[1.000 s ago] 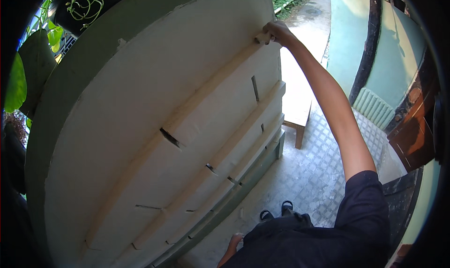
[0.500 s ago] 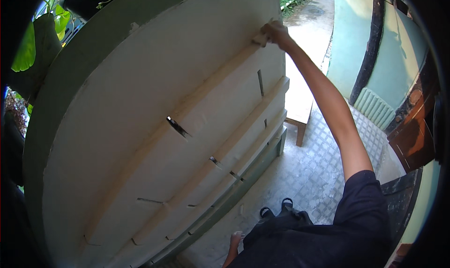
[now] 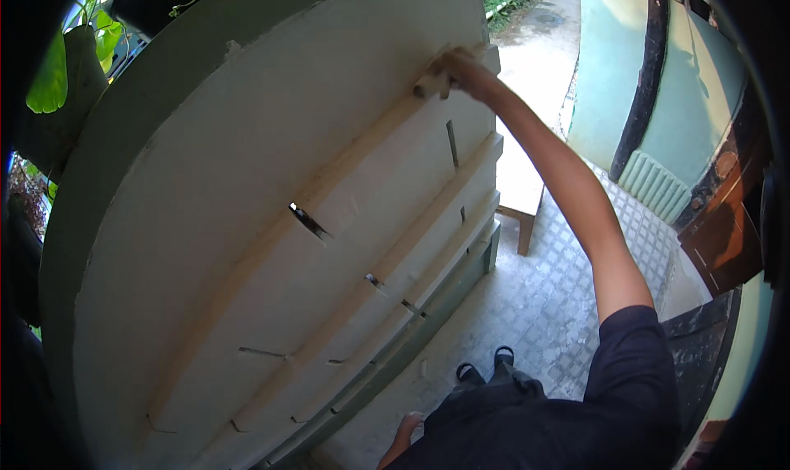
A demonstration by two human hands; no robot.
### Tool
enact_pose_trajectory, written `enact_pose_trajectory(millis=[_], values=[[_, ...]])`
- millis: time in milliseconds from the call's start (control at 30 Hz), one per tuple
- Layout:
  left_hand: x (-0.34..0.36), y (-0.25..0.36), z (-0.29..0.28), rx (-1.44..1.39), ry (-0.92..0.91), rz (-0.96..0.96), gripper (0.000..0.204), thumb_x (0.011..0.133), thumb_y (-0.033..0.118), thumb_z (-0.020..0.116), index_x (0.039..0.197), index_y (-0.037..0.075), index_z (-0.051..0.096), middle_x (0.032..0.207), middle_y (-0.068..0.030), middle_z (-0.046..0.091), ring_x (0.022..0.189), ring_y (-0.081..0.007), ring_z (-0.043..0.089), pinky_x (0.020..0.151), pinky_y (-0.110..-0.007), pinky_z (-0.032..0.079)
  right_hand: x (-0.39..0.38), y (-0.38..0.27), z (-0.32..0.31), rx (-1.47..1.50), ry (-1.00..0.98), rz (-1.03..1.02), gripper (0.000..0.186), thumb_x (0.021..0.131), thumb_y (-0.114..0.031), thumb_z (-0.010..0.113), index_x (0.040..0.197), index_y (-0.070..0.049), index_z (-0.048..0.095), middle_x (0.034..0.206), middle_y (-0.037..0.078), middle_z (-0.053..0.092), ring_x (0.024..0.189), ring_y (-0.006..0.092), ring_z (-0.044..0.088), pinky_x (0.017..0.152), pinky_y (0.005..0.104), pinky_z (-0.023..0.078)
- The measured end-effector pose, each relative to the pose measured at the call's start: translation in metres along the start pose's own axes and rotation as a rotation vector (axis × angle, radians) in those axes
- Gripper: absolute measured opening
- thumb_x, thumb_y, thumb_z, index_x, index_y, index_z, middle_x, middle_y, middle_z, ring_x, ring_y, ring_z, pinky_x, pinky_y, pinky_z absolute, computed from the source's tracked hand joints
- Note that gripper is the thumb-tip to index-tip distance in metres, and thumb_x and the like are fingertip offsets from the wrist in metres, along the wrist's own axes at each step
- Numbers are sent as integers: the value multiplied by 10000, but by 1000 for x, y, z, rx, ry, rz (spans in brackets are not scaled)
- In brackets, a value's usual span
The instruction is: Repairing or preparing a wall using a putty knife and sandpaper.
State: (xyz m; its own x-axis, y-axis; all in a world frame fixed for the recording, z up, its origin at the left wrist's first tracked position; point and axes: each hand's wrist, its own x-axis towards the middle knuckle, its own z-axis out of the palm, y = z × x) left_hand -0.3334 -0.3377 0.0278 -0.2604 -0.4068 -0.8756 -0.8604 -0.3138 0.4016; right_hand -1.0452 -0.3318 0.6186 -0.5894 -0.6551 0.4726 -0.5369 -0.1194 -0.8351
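Observation:
My right arm stretches up and away, and my right hand (image 3: pixel 462 69) is closed on a small pale pad (image 3: pixel 429 84); its exact kind is too blurred to tell. The pad rests against the uppermost tan-dusted ledge (image 3: pixel 362 151), near its far end. This ledge is one of several stepped, slotted ledges along a large white wall (image 3: pixel 206 141). Low beside my body is my left hand (image 3: pixel 411 425), apart from the wall. Its fingers are small and partly hidden, so their state is unclear.
Dark slots cut through the ledges, with one wide slot (image 3: pixel 309 220) mid-ledge. Beyond the wall's far end stands a wooden table (image 3: pixel 522 215). My sandaled feet are on a grey patterned tile floor (image 3: pixel 559 305). A pale green wall (image 3: pixel 613 67) with a dark post (image 3: pixel 644 83) rises at right.
My right hand has moved left and slightly toward me along the top ledge, keeping hold of the pale pad. My left hand has shifted slightly lower and left.

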Motion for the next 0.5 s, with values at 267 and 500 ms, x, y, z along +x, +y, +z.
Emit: enact_pose_trajectory(millis=[267, 500], values=[[-6, 33, 17, 3, -49, 107, 335, 890, 259, 492, 1108, 35, 613, 970, -125, 663, 774, -220, 628, 705, -351, 491, 22, 42, 38, -1231, 433, -538, 331, 716, -276, 683, 911, -17, 617, 818, 143, 627, 794, 276, 601, 719, 393, 484], [8, 24, 3, 105, -91, 78, 338, 878, 258, 506, 1086, 9, 603, 911, -153, 678, 745, -220, 665, 630, -323, 502, -3, -40, -4, -36, 225, 239, 288, 815, -239, 642, 1057, -83, 651, 1032, 218, 620, 1055, 341, 584, 931, 441, 452]])
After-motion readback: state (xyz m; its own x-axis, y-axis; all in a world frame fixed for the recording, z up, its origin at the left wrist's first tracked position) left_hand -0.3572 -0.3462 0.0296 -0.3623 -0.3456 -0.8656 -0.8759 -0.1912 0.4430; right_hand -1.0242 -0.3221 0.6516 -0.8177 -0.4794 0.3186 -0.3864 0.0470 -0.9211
